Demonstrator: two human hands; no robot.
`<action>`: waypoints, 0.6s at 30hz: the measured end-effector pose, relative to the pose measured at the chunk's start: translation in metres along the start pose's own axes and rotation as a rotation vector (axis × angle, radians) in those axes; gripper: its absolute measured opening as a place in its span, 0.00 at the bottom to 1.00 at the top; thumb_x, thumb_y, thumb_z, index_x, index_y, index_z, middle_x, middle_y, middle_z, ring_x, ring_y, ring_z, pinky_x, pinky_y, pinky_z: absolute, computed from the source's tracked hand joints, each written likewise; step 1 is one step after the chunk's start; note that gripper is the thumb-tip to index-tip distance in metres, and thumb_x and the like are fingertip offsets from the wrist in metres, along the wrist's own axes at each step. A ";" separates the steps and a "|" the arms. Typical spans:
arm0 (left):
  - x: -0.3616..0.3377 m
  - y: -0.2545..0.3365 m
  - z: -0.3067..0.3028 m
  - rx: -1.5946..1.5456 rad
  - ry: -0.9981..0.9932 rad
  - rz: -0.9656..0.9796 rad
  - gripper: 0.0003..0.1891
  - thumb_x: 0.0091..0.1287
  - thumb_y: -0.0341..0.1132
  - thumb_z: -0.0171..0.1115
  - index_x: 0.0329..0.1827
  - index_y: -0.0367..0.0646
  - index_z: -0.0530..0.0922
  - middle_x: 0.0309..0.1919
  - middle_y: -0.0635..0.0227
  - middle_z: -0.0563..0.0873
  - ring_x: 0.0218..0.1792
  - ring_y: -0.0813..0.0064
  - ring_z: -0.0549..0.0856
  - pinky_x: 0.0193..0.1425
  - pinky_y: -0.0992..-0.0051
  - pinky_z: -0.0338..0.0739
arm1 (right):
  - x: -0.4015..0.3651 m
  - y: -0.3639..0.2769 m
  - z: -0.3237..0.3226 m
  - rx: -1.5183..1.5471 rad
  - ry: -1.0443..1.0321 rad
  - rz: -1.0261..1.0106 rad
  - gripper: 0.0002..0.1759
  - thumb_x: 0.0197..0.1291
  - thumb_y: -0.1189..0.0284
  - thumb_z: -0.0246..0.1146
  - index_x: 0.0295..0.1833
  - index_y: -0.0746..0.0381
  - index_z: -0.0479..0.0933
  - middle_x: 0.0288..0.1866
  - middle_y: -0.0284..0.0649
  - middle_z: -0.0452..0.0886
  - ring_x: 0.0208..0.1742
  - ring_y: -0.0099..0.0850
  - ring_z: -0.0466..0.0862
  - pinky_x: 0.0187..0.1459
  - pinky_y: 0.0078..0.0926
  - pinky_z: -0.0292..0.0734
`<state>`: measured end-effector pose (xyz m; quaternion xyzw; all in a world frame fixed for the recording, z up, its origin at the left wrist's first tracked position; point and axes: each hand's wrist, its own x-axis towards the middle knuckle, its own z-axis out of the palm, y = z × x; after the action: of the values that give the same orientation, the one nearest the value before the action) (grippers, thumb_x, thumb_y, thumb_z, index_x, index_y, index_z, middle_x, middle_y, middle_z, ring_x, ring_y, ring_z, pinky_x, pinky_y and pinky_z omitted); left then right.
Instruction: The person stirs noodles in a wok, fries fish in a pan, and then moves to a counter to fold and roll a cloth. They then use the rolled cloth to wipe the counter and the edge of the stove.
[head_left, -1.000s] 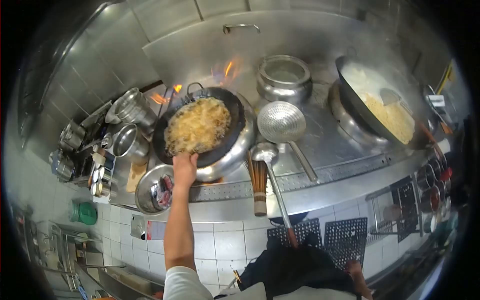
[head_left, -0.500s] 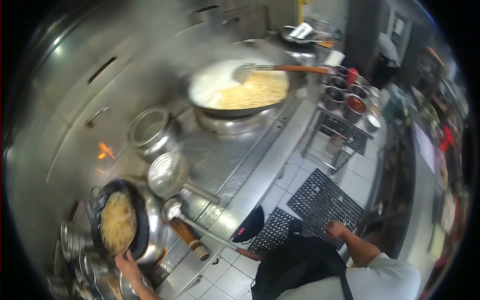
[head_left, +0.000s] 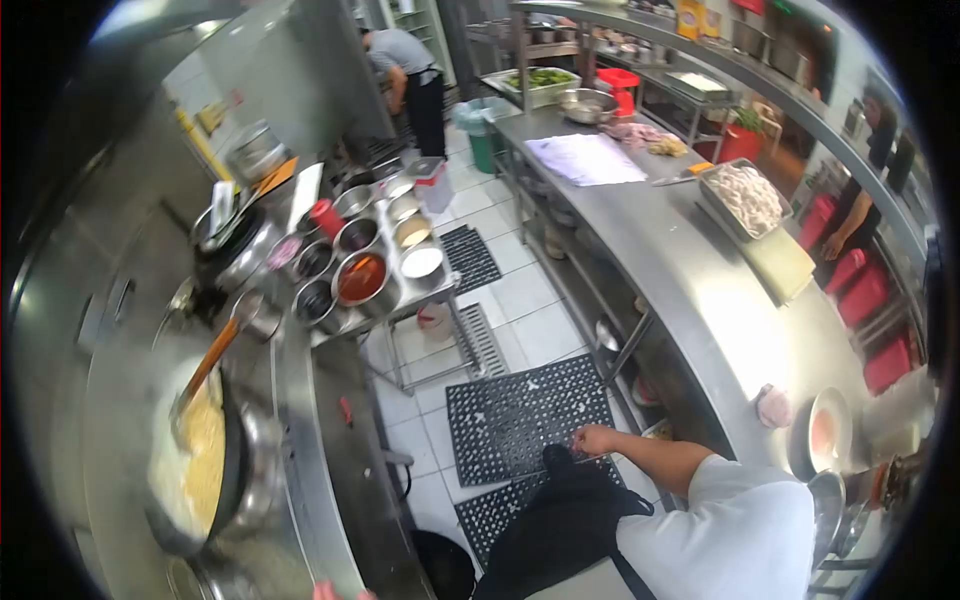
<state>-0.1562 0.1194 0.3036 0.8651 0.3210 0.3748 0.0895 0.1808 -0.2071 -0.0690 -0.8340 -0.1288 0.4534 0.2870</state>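
My right hand (head_left: 595, 440) hangs in front of the black apron (head_left: 560, 530), above the perforated rubber mat (head_left: 500, 410), its fingers curled in and nothing showing in them. Only a sliver of my left hand (head_left: 340, 592) enters at the bottom edge, by the steel stove ledge; its fingers are mostly cut off. Further left, a large wok (head_left: 238, 470) holds white foamy liquid and yellow noodles (head_left: 205, 450). A spatula with a wooden handle (head_left: 212, 355) rests in it, touched by neither hand.
Sauce pots, one with red sauce (head_left: 361, 277), crowd a steel stand ahead. A long steel worktable (head_left: 690, 270) runs along the right, bearing a tray of pale food (head_left: 745, 200) and a white bowl (head_left: 829, 430). A co-worker (head_left: 410, 75) bends near a green bin (head_left: 483, 145).
My view has swung right, away from the smaller wok of noodles where my left hand was. That hand is now mostly out of view. The right hand remains curled before my body.
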 end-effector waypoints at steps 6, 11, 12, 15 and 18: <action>0.080 0.132 0.130 -0.325 -0.495 0.138 0.20 0.69 0.34 0.66 0.62 0.35 0.79 0.61 0.48 0.80 0.63 0.47 0.78 0.70 0.57 0.70 | 0.000 -0.007 -0.108 0.145 0.320 -0.175 0.13 0.64 0.63 0.64 0.45 0.61 0.84 0.34 0.38 0.88 0.31 0.31 0.86 0.37 0.33 0.81; 0.114 0.159 0.205 -0.386 -0.565 0.169 0.18 0.69 0.32 0.65 0.60 0.33 0.80 0.57 0.48 0.82 0.58 0.48 0.81 0.66 0.59 0.74 | 0.014 -0.043 -0.195 0.106 0.447 -0.289 0.16 0.66 0.59 0.65 0.49 0.60 0.82 0.40 0.41 0.87 0.42 0.34 0.87 0.46 0.36 0.81; 0.120 0.162 0.220 -0.355 -0.584 0.186 0.18 0.70 0.32 0.65 0.59 0.33 0.80 0.56 0.48 0.83 0.58 0.50 0.82 0.66 0.60 0.74 | 0.021 -0.047 -0.211 0.096 0.481 -0.293 0.16 0.66 0.59 0.65 0.49 0.60 0.82 0.41 0.42 0.87 0.43 0.34 0.87 0.47 0.36 0.81; 0.141 0.177 0.268 -0.472 -0.704 0.136 0.18 0.70 0.32 0.65 0.60 0.34 0.80 0.56 0.49 0.83 0.57 0.53 0.82 0.65 0.60 0.75 | 0.037 -0.059 -0.250 0.167 0.551 -0.263 0.16 0.67 0.59 0.65 0.50 0.59 0.82 0.41 0.42 0.87 0.44 0.35 0.87 0.47 0.35 0.81; 0.170 0.189 0.332 -0.536 -0.746 0.219 0.18 0.67 0.30 0.66 0.58 0.33 0.80 0.55 0.49 0.83 0.54 0.55 0.84 0.61 0.63 0.76 | 0.046 -0.070 -0.283 0.203 0.572 -0.202 0.15 0.67 0.59 0.65 0.50 0.58 0.82 0.41 0.41 0.88 0.43 0.35 0.87 0.47 0.35 0.81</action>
<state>0.2579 0.1063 0.2450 0.9158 0.0658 0.1155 0.3791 0.4447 -0.2311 0.0612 -0.8778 -0.0793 0.1801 0.4367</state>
